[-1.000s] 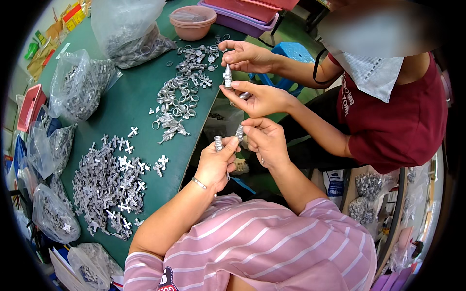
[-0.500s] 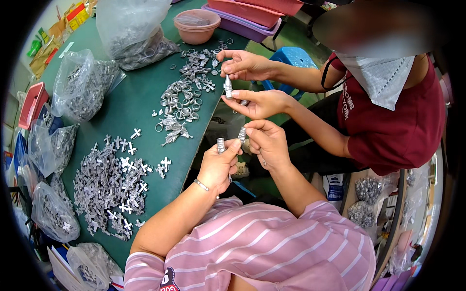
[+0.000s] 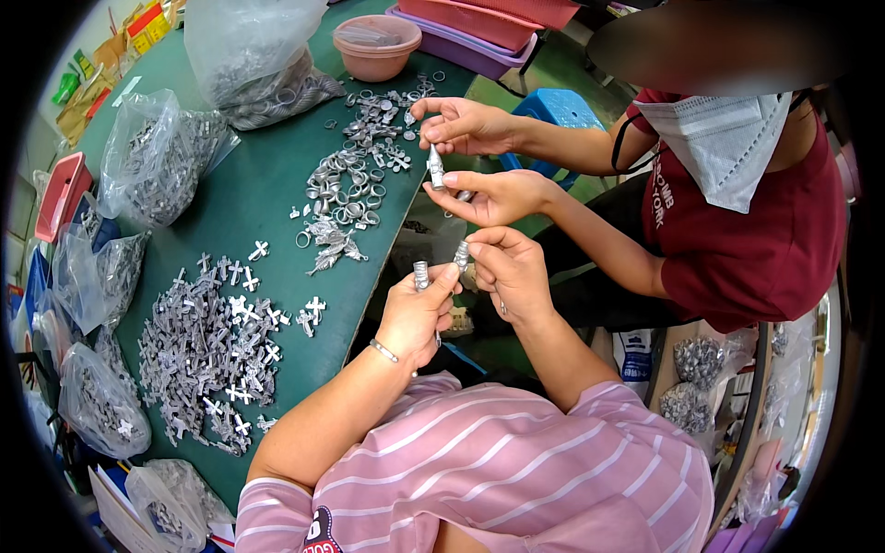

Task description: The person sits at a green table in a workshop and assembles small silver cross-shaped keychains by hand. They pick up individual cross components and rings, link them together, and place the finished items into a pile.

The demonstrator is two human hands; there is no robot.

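In front of my body, my left hand [image 3: 417, 311], with a bracelet at the wrist, is closed around a short ribbed silver metal cylinder [image 3: 421, 275] whose end sticks up beside the thumb. A second ribbed silver piece [image 3: 462, 255] is pinched between my left fingertips and my right hand [image 3: 513, 275], whose fingers are curled closed. Just beyond, a co-worker's two hands [image 3: 479, 195] hold a tapered silver metal piece [image 3: 436, 166] upright. On the green table [image 3: 267, 207] to the left lie silver rings [image 3: 348, 189], leaf-like metal pieces [image 3: 334, 244] and a heap of cross-shaped metal pieces [image 3: 207, 355].
Clear plastic bags of metal parts [image 3: 157, 166] line the table's left side. A pink bowl [image 3: 376, 46] stands at the back near stacked trays [image 3: 461, 41]. The co-worker in a dark red shirt [image 3: 756, 230] sits at right, a blue stool [image 3: 560, 111] behind their arms.
My hands keep the same grip in nearly the same place. The co-worker's masked head has shifted slightly; their hands still hold the tapered piece.
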